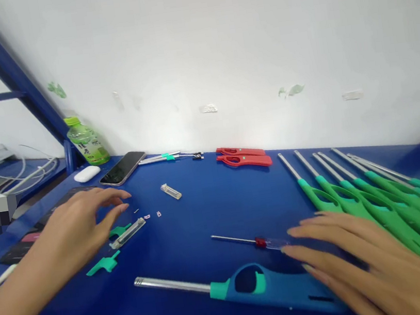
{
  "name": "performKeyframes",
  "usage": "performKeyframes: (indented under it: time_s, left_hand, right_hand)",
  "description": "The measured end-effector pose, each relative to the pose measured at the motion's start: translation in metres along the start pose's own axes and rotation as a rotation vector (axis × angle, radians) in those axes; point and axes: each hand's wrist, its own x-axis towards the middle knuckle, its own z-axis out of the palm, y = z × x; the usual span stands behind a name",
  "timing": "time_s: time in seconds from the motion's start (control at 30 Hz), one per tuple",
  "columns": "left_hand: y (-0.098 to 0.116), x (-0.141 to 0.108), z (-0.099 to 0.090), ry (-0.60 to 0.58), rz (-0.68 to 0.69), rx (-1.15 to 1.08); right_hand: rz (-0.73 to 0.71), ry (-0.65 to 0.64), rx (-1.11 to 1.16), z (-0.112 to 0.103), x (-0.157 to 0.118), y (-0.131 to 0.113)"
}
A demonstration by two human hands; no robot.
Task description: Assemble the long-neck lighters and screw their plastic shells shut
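My left hand (80,217) hovers above small parts on the left, thumb and fingers curved with a gap between them and nothing held. Below it lie green trigger pieces (107,264) and a clear fuel tank (129,233). Stretched out, the fingers of my right hand (360,256) reach over the end of a screwdriver (261,242) with a red collar and clear handle; whether they touch it I cannot tell. A blue utility lighter (279,288) with a metal nozzle lies in front, its rear end partly under my right hand.
Several green lighters (380,201) lie at right. Towards the wall are red casing halves (243,158), metal tubes (159,158), a phone (123,168), a white case (87,174) and a green bottle (88,143). Another clear tank (171,191) lies mid-table.
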Motion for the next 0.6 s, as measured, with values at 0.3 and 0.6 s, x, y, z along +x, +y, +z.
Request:
performKeyframes:
  time_s: [0.3, 0.6]
  left_hand:
    - [-0.038, 0.008, 0.035, -0.178, 0.047, 0.188]
    - [-0.044, 0.025, 0.04, -0.054, 0.041, -0.027]
  right_hand:
    - [-0.013, -0.243, -0.03, 0.038, 0.064, -0.001]
    - [0.153, -0.294, 0.093, 0.003, 0.063, 0.01]
